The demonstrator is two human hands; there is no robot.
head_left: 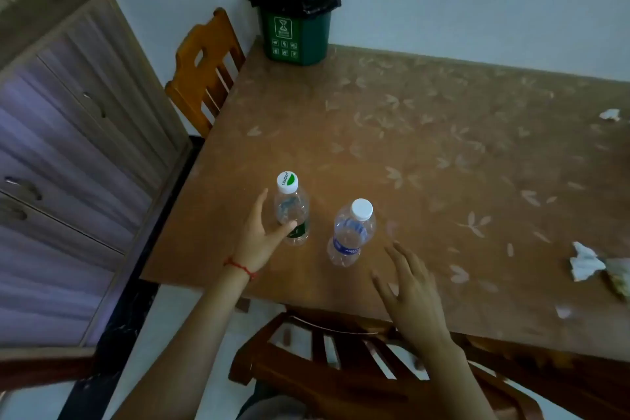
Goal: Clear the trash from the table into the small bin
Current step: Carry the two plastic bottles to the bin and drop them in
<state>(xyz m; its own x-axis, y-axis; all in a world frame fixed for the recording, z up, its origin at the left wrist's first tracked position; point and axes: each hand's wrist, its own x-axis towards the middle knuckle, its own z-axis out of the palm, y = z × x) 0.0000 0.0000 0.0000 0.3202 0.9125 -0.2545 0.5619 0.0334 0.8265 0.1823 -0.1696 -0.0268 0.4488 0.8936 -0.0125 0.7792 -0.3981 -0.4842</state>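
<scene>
Two clear plastic bottles stand upright near the table's front left corner. The green-label bottle (291, 210) has a white and green cap; my left hand (259, 235) is open around its left side, thumb touching its lower part. The blue-label bottle (351, 232) has a white cap; my right hand (410, 295) hovers open just to its lower right, apart from it. A small green bin (296, 41) with a black liner stands at the table's far left corner. Crumpled white paper (584, 261) lies at the right edge, and another scrap (610, 114) lies farther back.
The brown table (409, 133) with a leaf pattern meets a white wall at the back. One wooden chair (204, 72) stands at the table's left side, another (341, 365) right below me. A wooden cabinet (68, 147) fills the left.
</scene>
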